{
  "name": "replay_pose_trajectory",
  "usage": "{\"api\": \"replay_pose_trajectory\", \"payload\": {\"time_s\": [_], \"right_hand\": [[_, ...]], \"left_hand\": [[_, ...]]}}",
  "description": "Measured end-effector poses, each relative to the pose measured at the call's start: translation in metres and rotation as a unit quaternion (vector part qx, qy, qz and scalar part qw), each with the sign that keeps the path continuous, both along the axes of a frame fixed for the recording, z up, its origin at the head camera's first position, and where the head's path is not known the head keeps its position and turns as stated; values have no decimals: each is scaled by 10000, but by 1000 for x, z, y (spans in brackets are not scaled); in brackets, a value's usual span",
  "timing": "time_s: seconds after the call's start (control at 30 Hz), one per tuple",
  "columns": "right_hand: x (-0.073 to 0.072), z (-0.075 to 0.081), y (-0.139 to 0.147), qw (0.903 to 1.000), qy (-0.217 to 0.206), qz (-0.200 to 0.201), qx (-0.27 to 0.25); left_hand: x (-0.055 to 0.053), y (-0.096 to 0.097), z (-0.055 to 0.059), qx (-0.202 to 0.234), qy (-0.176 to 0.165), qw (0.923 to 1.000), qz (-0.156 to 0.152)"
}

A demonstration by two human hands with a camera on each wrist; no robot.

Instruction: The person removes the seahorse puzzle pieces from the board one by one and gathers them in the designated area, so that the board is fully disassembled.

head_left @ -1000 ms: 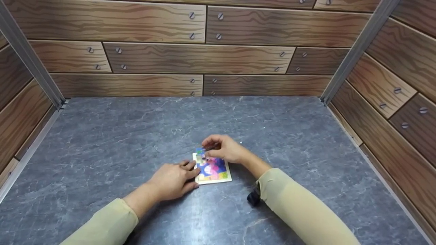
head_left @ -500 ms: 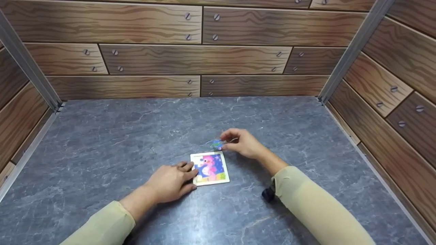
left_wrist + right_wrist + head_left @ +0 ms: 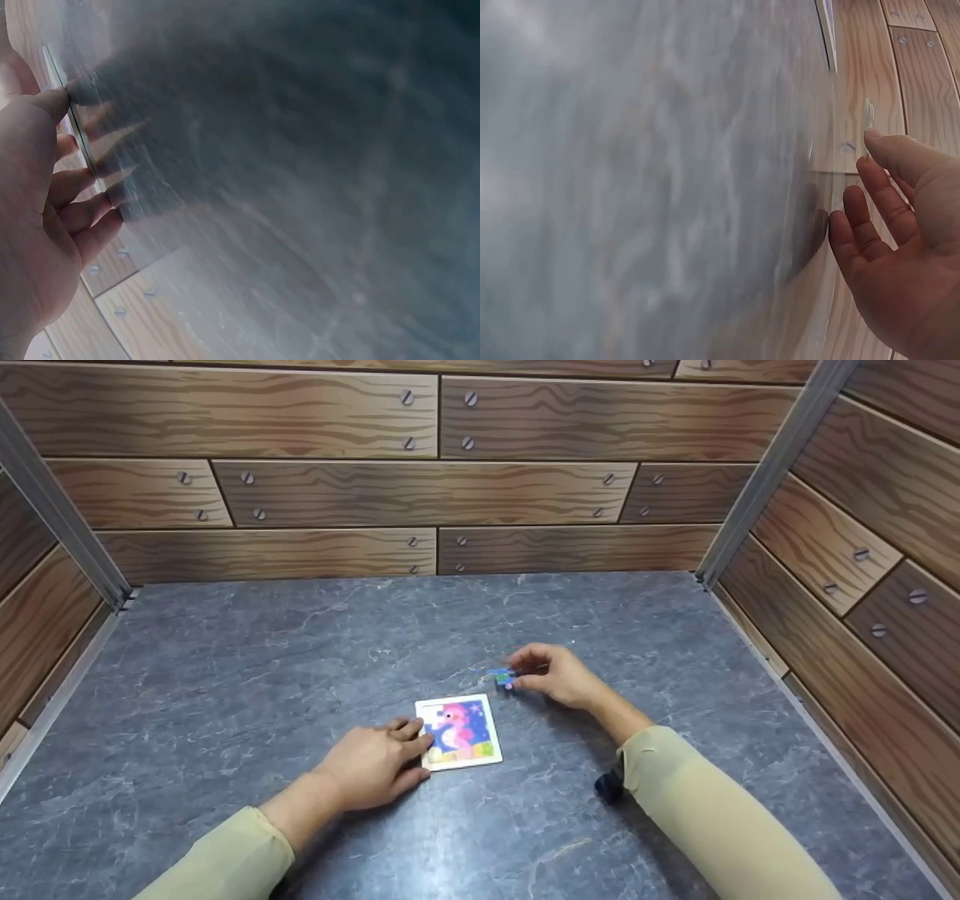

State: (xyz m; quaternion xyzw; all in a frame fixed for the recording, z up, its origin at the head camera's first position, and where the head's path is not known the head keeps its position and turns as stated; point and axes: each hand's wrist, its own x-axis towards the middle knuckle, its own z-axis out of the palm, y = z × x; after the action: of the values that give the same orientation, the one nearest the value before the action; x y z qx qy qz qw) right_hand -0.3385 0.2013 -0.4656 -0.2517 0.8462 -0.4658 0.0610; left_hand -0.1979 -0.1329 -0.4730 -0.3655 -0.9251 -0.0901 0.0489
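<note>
A small square jigsaw puzzle [image 3: 466, 731] with a pale border lies flat on the table, showing a pink seahorse on blue. Its upper-left corner is a bare pale gap. My left hand [image 3: 367, 765] rests at the puzzle's left edge, fingers extended and fingertips touching the border. Beyond the puzzle's upper-right corner, my right hand [image 3: 559, 676] pinches a blue and green puzzle piece [image 3: 502, 676] between thumb and fingers, just above the table. In the right wrist view this piece appears edge-on as a thin pale sliver [image 3: 868, 114]; the other fingers are loosely bent.
A grey marbled tabletop [image 3: 300, 652] spreads around both hands. Wood-plank-patterned panels [image 3: 322, 495] stand at the back and both sides, with metal posts [image 3: 772, 457] at the rear corners. A black wrist device [image 3: 609, 786] hangs below the right sleeve.
My right hand has lifted the blue and green piece from the puzzle's upper-left area and carried it right, past the upper-right corner. The left hand stays at the puzzle's edge.
</note>
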Motion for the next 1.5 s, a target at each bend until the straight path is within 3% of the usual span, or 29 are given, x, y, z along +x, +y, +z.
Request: {"api": "replay_pose_trajectory", "payload": {"time_s": [0.57,0.87,1.17,1.5], "right_hand": [[-4,-4,22,9994,-178,-229,170],[13,17,16,9993,-291,-196,128],[-3,-6,24,9990,-207,-334,231],[-4,-8,25,9988,-253,-326,257]], "left_hand": [[-1,0,0,-71,-122,9999,-3],[-1,1,0,-45,-32,10000,11],[-1,1,0,-42,-51,10000,24],[0,0,0,-24,-60,10000,26]]}}
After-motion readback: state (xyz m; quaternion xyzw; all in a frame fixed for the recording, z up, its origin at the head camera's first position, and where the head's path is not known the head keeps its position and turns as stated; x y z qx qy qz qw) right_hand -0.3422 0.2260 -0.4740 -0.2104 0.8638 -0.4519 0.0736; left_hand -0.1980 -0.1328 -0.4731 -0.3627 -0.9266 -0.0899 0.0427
